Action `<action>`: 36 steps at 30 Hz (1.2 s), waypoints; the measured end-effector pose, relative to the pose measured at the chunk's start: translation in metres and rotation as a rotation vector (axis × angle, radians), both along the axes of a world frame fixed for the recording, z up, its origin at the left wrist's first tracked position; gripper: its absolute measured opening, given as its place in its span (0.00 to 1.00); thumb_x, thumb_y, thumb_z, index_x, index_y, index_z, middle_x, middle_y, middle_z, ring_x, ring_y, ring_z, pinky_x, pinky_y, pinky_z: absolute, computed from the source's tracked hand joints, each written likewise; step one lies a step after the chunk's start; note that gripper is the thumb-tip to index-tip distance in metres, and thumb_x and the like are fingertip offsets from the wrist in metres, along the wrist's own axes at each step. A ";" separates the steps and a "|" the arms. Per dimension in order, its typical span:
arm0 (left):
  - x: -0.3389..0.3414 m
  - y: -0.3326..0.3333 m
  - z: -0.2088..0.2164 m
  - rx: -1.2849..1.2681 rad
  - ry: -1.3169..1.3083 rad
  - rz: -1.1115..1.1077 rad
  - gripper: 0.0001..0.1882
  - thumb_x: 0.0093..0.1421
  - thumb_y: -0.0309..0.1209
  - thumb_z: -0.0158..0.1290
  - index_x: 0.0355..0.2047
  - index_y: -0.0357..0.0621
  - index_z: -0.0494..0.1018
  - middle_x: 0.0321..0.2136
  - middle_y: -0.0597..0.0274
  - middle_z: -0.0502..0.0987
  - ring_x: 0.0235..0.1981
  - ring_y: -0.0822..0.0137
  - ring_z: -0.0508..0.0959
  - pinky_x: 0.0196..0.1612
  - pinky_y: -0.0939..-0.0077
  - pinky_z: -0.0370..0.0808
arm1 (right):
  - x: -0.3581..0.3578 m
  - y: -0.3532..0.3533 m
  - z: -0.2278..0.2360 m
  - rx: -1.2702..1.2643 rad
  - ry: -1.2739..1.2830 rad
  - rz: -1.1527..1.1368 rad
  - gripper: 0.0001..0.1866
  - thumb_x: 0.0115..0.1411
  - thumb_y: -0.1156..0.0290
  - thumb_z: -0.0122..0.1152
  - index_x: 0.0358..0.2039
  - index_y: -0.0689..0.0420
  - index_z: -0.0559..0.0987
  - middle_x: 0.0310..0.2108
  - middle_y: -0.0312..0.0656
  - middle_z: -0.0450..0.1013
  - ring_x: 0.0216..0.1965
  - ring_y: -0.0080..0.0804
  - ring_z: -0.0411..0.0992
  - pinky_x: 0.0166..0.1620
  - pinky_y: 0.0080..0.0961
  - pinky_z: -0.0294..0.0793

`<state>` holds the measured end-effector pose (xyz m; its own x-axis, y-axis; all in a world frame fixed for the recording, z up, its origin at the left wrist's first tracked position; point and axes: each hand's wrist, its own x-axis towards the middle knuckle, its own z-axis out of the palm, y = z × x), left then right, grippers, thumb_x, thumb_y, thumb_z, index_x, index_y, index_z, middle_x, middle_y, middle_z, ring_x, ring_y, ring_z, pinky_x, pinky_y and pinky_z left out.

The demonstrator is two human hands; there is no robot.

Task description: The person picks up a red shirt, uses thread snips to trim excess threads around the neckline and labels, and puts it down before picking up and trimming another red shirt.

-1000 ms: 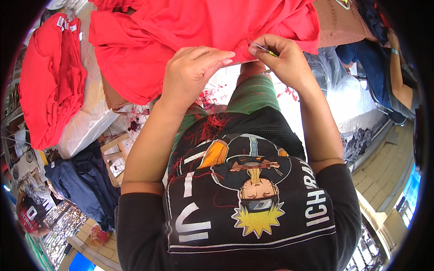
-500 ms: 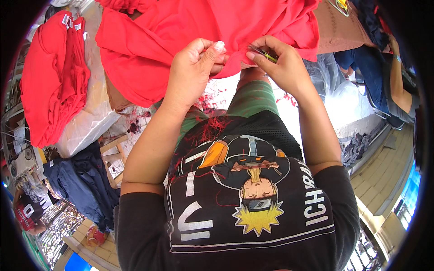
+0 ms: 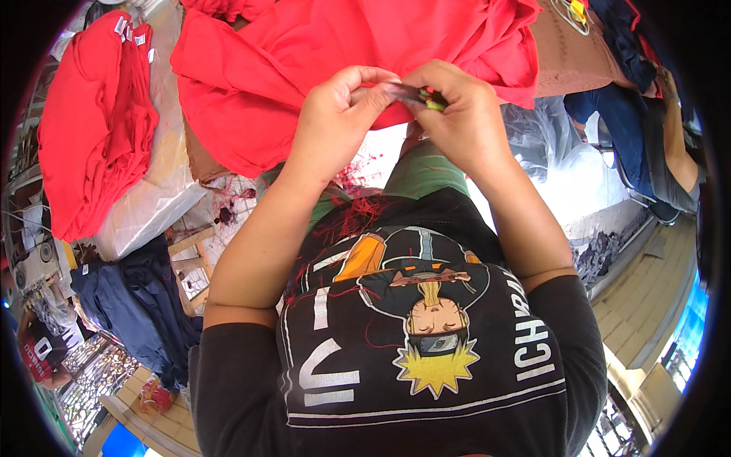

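Bright red fabric (image 3: 304, 46), apparently a garment, spreads over the work surface in front of me and hangs down toward my lap. My left hand (image 3: 339, 114) is closed, thumb against fingers, at the fabric's near edge; the exact pinched spot is hidden. Small thread snips (image 3: 434, 103) with a yellow-green part sit in the grip of my right hand (image 3: 468, 110). Their dark blades, blurred, point left and reach the left fingertips. Both hands are almost touching, above my knees.
Stacked red garments (image 3: 95, 129) lie on a plastic-wrapped bundle at left, above dark blue clothing (image 3: 141, 305). Red thread scraps (image 3: 358, 209) cling to my shirt. A brown cardboard surface (image 3: 571, 49) extends right. Another person (image 3: 624, 129) sits at far right, near clear plastic (image 3: 537, 133).
My hands have come together, with the right hand and snips moving left to the left fingertips. The view has shifted slightly.
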<state>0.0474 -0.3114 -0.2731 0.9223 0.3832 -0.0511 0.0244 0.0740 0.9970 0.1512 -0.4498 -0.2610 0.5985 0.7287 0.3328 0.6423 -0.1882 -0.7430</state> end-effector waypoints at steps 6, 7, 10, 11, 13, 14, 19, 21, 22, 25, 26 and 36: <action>-0.002 -0.009 0.006 0.057 -0.004 0.012 0.13 0.60 0.24 0.56 0.45 0.34 0.74 0.37 0.62 0.80 0.38 0.77 0.77 0.44 0.83 0.75 | 0.004 -0.002 0.005 0.036 0.262 -0.061 0.08 0.52 0.69 0.67 0.31 0.57 0.80 0.20 0.42 0.74 0.20 0.32 0.72 0.27 0.27 0.71; -0.001 -0.011 0.003 0.085 -0.032 0.034 0.12 0.59 0.24 0.56 0.44 0.35 0.75 0.35 0.62 0.80 0.35 0.77 0.78 0.41 0.83 0.75 | 0.005 0.000 0.004 0.048 0.264 -0.066 0.08 0.52 0.69 0.67 0.30 0.57 0.80 0.21 0.42 0.74 0.21 0.32 0.72 0.27 0.27 0.71; 0.000 -0.015 -0.002 0.204 -0.062 0.101 0.10 0.58 0.26 0.57 0.40 0.36 0.77 0.30 0.61 0.82 0.30 0.79 0.79 0.34 0.83 0.75 | 0.004 0.003 0.009 0.045 0.200 -0.059 0.09 0.53 0.67 0.67 0.29 0.59 0.79 0.24 0.42 0.75 0.23 0.32 0.73 0.28 0.27 0.71; 0.000 -0.015 -0.002 0.265 -0.038 0.123 0.10 0.58 0.27 0.58 0.40 0.36 0.77 0.29 0.62 0.82 0.30 0.79 0.79 0.34 0.83 0.75 | 0.003 0.004 0.013 0.037 0.166 -0.053 0.09 0.53 0.67 0.67 0.29 0.59 0.78 0.25 0.43 0.76 0.24 0.33 0.74 0.29 0.27 0.72; 0.000 -0.015 -0.001 0.291 0.001 0.141 0.10 0.59 0.29 0.57 0.39 0.36 0.77 0.29 0.62 0.81 0.30 0.79 0.78 0.34 0.84 0.75 | 0.004 0.004 0.018 -0.007 0.097 -0.032 0.11 0.53 0.66 0.67 0.31 0.59 0.77 0.28 0.44 0.76 0.27 0.35 0.75 0.31 0.29 0.72; 0.000 -0.012 0.001 0.256 0.015 0.136 0.10 0.60 0.30 0.57 0.39 0.35 0.77 0.29 0.62 0.81 0.30 0.79 0.78 0.34 0.84 0.75 | 0.004 0.004 0.021 -0.029 0.063 -0.021 0.11 0.53 0.66 0.67 0.32 0.59 0.77 0.29 0.45 0.76 0.29 0.37 0.76 0.32 0.29 0.73; -0.002 0.001 0.009 -0.148 0.011 0.075 0.13 0.62 0.34 0.55 0.39 0.36 0.75 0.32 0.64 0.79 0.34 0.78 0.77 0.40 0.85 0.73 | 0.007 -0.007 0.025 0.046 -0.021 -0.108 0.14 0.54 0.67 0.66 0.38 0.58 0.76 0.30 0.47 0.74 0.34 0.43 0.76 0.36 0.32 0.73; -0.005 0.002 0.020 -0.204 0.098 0.076 0.12 0.64 0.36 0.54 0.40 0.40 0.75 0.34 0.69 0.78 0.35 0.78 0.76 0.40 0.87 0.71 | 0.008 -0.014 0.025 0.056 -0.016 -0.091 0.13 0.55 0.68 0.65 0.39 0.58 0.76 0.30 0.47 0.74 0.34 0.43 0.76 0.36 0.32 0.73; -0.005 0.003 0.020 -0.229 0.087 0.073 0.12 0.64 0.36 0.54 0.41 0.40 0.75 0.35 0.69 0.78 0.36 0.78 0.76 0.42 0.86 0.71 | 0.007 -0.018 0.026 0.057 -0.037 -0.072 0.12 0.55 0.68 0.64 0.38 0.58 0.76 0.30 0.46 0.73 0.33 0.43 0.76 0.35 0.31 0.73; -0.006 0.004 0.017 -0.281 0.061 0.069 0.14 0.64 0.38 0.53 0.41 0.39 0.74 0.37 0.65 0.77 0.40 0.75 0.76 0.46 0.82 0.72 | 0.000 -0.024 0.027 0.049 -0.070 -0.013 0.10 0.56 0.71 0.63 0.37 0.58 0.77 0.30 0.44 0.72 0.31 0.41 0.75 0.33 0.30 0.73; -0.006 0.005 0.017 -0.285 0.058 0.070 0.15 0.64 0.38 0.54 0.41 0.37 0.74 0.37 0.62 0.77 0.41 0.74 0.76 0.46 0.81 0.72 | -0.001 -0.024 0.027 0.044 -0.076 0.006 0.09 0.56 0.72 0.63 0.37 0.58 0.77 0.29 0.43 0.72 0.30 0.40 0.75 0.32 0.29 0.73; -0.007 0.002 0.022 -0.301 0.035 0.074 0.15 0.64 0.39 0.53 0.41 0.38 0.73 0.37 0.59 0.77 0.41 0.72 0.76 0.47 0.77 0.73 | -0.007 -0.015 0.023 0.004 -0.251 0.021 0.06 0.54 0.72 0.62 0.33 0.57 0.77 0.30 0.42 0.72 0.30 0.45 0.74 0.30 0.35 0.73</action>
